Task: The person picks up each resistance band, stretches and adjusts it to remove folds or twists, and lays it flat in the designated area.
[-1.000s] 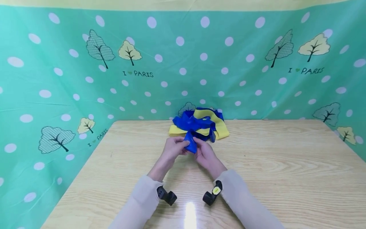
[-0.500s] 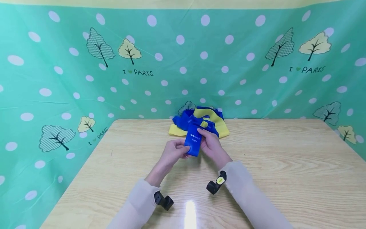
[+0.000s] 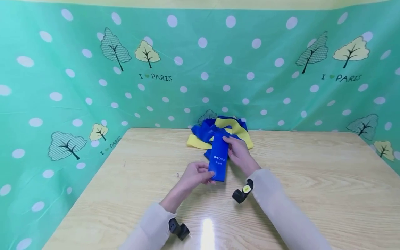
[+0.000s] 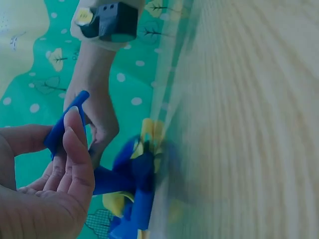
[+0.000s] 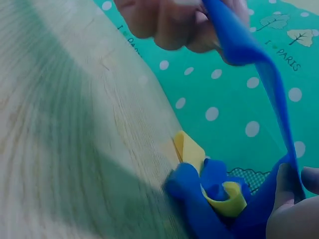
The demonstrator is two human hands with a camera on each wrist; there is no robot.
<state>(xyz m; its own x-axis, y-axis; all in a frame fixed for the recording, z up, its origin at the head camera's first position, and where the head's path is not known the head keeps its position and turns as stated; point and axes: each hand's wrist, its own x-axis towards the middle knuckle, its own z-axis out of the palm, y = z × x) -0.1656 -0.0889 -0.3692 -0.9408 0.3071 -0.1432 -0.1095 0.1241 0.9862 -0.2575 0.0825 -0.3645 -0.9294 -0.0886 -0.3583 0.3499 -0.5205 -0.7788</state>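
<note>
Pinching the lower end of the blue strip (image 3: 219,152), the left grip (image 3: 196,174) sat nearer; the right grip (image 3: 239,151) pinched the strip's edge farther along. The wooden surface (image 3: 312,173) stretched widely left and right of both grips. Just beyond the right grip, a blue-and-yellow heap (image 3: 233,125) blocked the way near the far edge, with dotted green cloth (image 3: 215,69) rising behind.

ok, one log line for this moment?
left hand: pinches near end of blue band | right hand: grips it farther up | label: Light | yellow band: far edge of table
</note>
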